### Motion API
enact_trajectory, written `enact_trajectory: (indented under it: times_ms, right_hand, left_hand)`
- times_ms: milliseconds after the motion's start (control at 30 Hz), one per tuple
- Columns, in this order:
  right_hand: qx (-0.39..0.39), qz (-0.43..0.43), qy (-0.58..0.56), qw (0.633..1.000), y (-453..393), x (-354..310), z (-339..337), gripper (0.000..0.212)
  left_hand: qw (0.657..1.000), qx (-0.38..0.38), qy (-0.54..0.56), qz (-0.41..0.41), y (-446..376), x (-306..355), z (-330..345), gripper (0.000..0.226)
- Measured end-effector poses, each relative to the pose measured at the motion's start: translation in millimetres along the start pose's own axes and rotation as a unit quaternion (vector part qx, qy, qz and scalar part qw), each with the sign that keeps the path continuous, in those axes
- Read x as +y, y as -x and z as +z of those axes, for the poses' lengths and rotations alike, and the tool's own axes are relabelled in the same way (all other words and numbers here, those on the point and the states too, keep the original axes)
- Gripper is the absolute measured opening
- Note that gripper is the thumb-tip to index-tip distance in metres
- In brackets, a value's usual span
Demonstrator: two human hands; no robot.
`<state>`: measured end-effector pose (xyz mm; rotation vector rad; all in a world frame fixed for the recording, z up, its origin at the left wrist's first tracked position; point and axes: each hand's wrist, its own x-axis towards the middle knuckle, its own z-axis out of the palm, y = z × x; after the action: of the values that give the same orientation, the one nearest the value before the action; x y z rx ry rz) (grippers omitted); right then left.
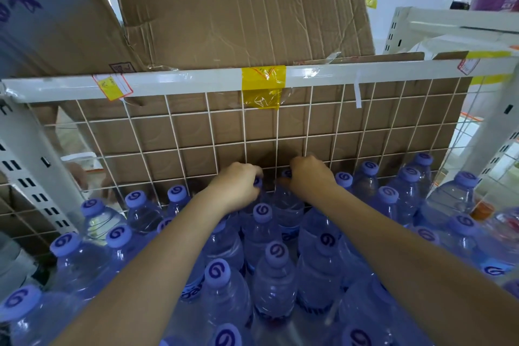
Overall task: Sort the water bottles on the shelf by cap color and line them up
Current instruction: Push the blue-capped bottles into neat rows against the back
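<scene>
**Both hands closed on caps at the far row**

The fingers of the left hand [238, 185] were curled down over the purple cap [257, 182] of a bottle in the far row, the cap being pinched and mostly hidden; the fingers of the right hand [310, 175] were likewise curled over the cap [286, 173] of the neighbouring bottle [288, 205], just to the right, and that cap was gripped from above; the two hands were held close together, with a narrow gap between them. Both gripped bottles were stood against the white wire grid [196, 135] at the far side of the shelf; brown cardboard [244, 17] was seen behind and above the grid, and yellow tape [262, 84] was stuck to the white rail. The remaining water bottles [273, 275], all purple-capped and upright, were crowded across the shelf from left to right, nearer than the hands; the forearms were stretched over them.
</scene>
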<state>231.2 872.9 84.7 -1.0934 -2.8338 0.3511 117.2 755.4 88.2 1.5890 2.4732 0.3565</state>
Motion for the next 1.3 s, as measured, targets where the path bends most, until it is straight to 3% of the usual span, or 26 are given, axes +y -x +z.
enact_trajectory:
  times_ms: [167, 267, 367, 467, 567, 833, 1133, 1300]
  right_hand:
    - [-0.047, 0.017, 0.04, 0.998, 1.4, 4.7, -15.7, 0.056]
    - [-0.062, 0.007, 0.089, 0.994, 8.0, 12.0, -37.2, 0.05]
    - [-0.173, 0.028, 0.091, 0.98, 25.0, 17.4, -47.9, 0.044]
    - [-0.234, 0.044, 0.048, 0.97, 39.3, 19.7, -40.4, 0.032]
    - [-0.203, 0.007, 0.029, 0.979, 45.1, 20.9, -34.7, 0.027]
    - [-0.111, -0.016, 0.022, 0.993, 42.0, 13.2, -20.9, 0.031]
    - [-0.114, -0.057, 0.065, 0.99, 41.0, 2.2, -14.1, 0.033]
    - [-0.151, -0.016, 0.036, 0.988, 40.2, 3.2, -13.9, 0.035]
  left_hand:
    - [1.0, -0.02, -0.01, -0.008, 0.9, 0.0, -2.0, 0.036]
    - [0.999, -0.011, -0.039, 0.001, 5.1, 5.9, -6.0, 0.044]
    - [0.998, 0.008, -0.05, 0.03, 14.3, 15.2, -10.2, 0.04]
    - [0.997, -0.059, -0.015, 0.049, 25.7, 20.7, -10.8, 0.025]
    - [0.993, -0.1, -0.007, 0.056, 33.8, 19.3, -4.4, 0.018]
    - [0.995, -0.091, 0.008, 0.046, 39.4, 22.9, -3.0, 0.017]
    - [0.995, -0.09, 0.028, 0.044, 37.9, 20.4, -0.1, 0.019]
    - [0.995, -0.087, 0.004, 0.041, 35.2, 23.4, 3.6, 0.007]
